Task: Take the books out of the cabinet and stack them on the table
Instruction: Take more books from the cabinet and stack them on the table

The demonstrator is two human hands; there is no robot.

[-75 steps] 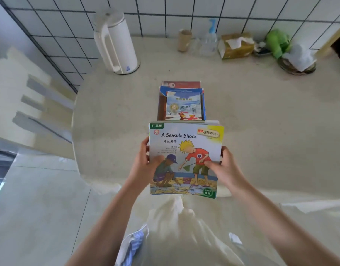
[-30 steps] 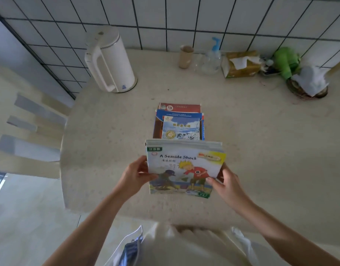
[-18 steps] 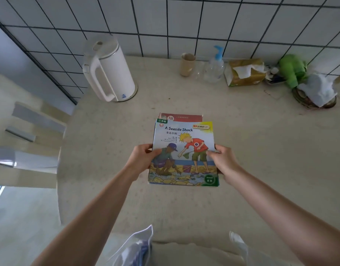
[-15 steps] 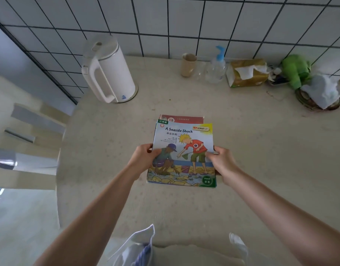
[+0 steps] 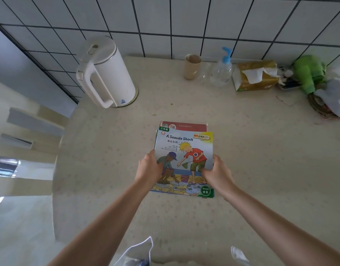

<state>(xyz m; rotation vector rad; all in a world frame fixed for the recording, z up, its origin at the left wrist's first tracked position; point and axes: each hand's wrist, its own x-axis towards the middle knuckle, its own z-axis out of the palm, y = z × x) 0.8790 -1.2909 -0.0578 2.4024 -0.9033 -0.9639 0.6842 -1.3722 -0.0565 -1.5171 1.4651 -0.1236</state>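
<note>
Gripping the "A Seaside Shock" book (image 5: 184,162) by its side edges, left hand (image 5: 149,168) and right hand (image 5: 216,172) both closed on it, thumbs over the cover. Lying on top of the stack on the desk (image 5: 261,150), only the far strip of a red book (image 5: 186,126) showing beneath. Standing further back: white kettle (image 5: 105,73), paper cup (image 5: 192,66), pump bottle (image 5: 223,71), tissue pack (image 5: 255,75).

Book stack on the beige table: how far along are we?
Done: a red-covered book already lies on the beige speckled table, under the newer ones. In hand: the left hand and right hand grip the "A Seaside Shock" picture book by its sides, resting on that stack. Left: letting go; the cabinet is out of view.
</note>
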